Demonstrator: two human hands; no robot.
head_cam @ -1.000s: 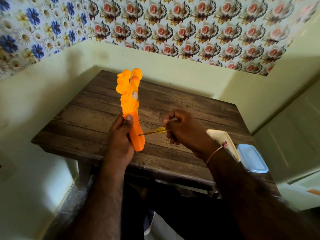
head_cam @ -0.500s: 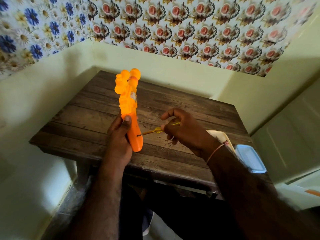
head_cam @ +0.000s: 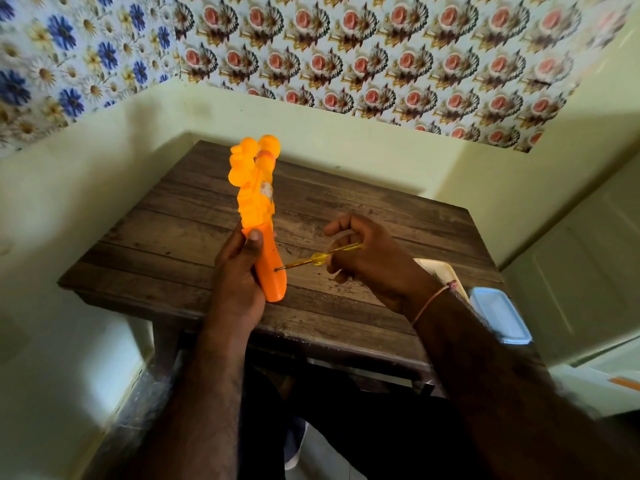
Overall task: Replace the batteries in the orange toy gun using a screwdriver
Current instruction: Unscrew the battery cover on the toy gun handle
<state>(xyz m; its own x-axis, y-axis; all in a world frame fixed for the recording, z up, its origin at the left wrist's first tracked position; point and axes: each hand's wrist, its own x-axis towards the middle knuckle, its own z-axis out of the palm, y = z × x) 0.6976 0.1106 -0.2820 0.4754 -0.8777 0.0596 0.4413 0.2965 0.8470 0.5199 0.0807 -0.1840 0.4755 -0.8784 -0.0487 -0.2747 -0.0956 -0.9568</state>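
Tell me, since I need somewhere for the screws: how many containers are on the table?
2: a white tray at the table's right edge behind the right wrist, and a clear lidded box beside it. The forearm may hide others.

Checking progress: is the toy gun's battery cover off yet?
Still on. The grip of the toy gun looks closed, and the screwdriver tip sits at a screw hole in it.

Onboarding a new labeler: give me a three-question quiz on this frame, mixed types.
1. True or false: the screwdriver tip touches the toy gun grip.
2. Which hand holds the toy gun? A) left hand B) right hand C) both
3. Fill in: the white tray and the lidded box sit at the table's ____ edge.

Key: 1 true; 2 A; 3 right.
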